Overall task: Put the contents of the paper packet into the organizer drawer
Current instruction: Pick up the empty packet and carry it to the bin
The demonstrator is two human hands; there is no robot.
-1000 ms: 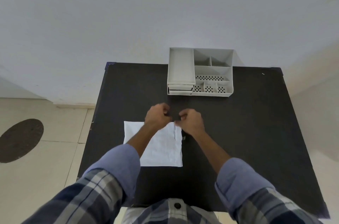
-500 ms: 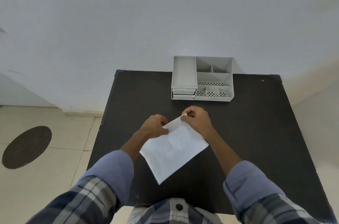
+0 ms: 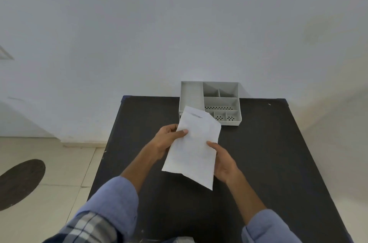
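Packet [image 3: 194, 146]: frame centre, lifted above table [image 3: 268, 153], pinched between my left hand [image 3: 169, 140] and right hand [image 3: 224, 162]; its top edge overlaps organizer [image 3: 221, 101], upper centre.

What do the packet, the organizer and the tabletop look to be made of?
Packet: thin white matte paper, going by its soft creases and flex between the left hand and right hand.
Organizer: probably light grey moulded plastic, with thin walls and perforated panels.
Tabletop: black and matte; material unclear.
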